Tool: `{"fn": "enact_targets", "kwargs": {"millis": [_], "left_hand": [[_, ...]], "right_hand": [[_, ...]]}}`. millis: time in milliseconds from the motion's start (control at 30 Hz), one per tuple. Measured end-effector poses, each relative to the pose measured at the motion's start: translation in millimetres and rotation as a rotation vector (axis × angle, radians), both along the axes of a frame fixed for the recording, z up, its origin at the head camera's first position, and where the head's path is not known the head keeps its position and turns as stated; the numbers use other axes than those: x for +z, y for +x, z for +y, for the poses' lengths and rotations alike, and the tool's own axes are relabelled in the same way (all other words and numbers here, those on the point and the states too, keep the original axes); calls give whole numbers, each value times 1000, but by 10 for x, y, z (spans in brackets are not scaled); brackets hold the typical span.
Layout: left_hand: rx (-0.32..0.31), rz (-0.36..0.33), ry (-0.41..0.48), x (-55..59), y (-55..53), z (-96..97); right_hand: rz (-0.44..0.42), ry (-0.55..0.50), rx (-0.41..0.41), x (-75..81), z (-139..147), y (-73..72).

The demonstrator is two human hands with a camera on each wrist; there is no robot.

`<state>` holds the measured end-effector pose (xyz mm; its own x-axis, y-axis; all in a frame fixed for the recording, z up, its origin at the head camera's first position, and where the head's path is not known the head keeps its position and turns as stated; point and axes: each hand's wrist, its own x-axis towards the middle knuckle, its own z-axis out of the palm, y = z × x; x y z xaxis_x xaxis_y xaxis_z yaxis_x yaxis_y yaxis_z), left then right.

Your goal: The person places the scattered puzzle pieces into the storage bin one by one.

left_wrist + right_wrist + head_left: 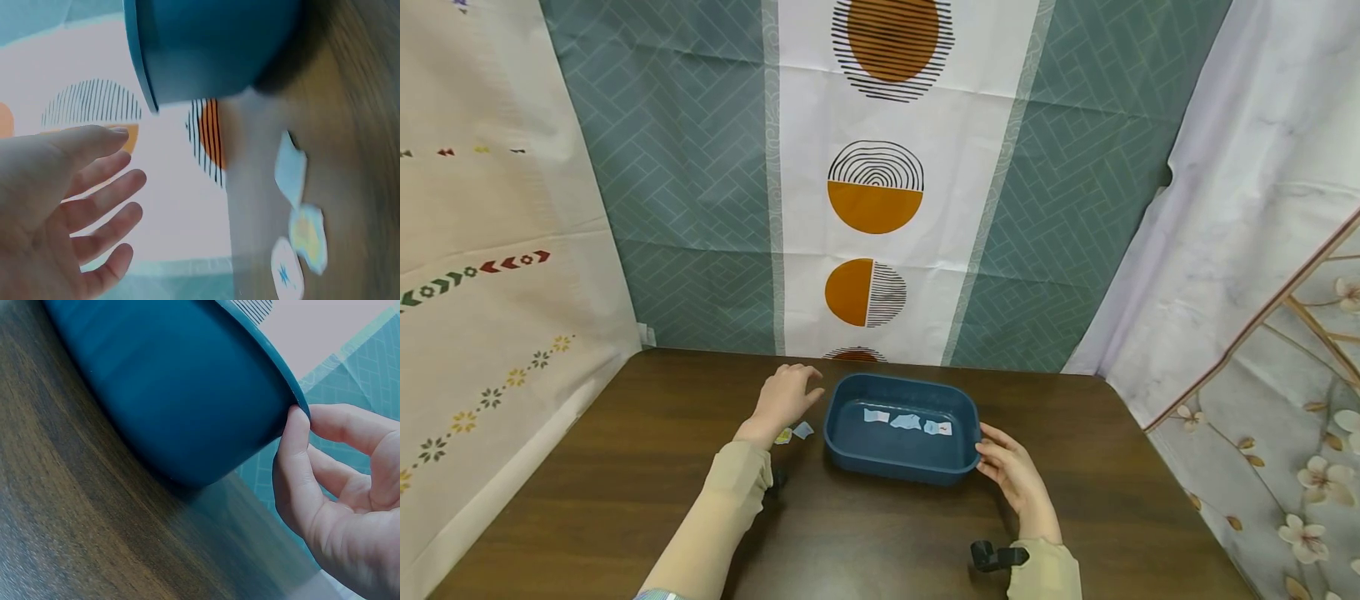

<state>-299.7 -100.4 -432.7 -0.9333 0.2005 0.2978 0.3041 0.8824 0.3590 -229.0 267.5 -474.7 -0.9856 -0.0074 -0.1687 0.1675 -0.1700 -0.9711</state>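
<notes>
A blue rectangular tub (901, 467) stands on the table, with three torn pieces of printed paper (906, 422) in a row on its floor. My right hand (1013, 468) pinches the tub's right rim between thumb and fingers, as the right wrist view shows up close. Left of the tub, my left hand (784, 402) is raised over the table, fingers loosely bent and holding nothing. Below it lie a pale blue paper scrap (290, 170), a yellow-and-blue one (309, 239) and a white one with a blue star-like mark (287, 272); the head view partly hides them.
The dark wooden table (880, 542) reaches back to a patterned cloth (700, 200) hanging behind it. More cloths hang at the left and right sides. A black wrist mount (996, 556) is strapped to the right sleeve.
</notes>
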Motion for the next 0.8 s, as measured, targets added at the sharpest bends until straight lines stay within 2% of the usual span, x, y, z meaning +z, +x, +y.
{"fn": "enact_targets", "kwargs": {"millis": [267, 500, 667, 800], "left_hand": [[22, -129, -42, -110, 74, -350], [23, -259, -49, -239, 105, -540], [35, -300, -53, -300, 107, -610], [42, -284, -57, -363, 103, -638]], "right_hand": [[-8, -11, 1, -6, 0, -4], [-10, 1, -13, -8, 5, 17], [-7, -3, -15, 2, -6, 15], [-10, -4, -15, 7, -18, 7]]}}
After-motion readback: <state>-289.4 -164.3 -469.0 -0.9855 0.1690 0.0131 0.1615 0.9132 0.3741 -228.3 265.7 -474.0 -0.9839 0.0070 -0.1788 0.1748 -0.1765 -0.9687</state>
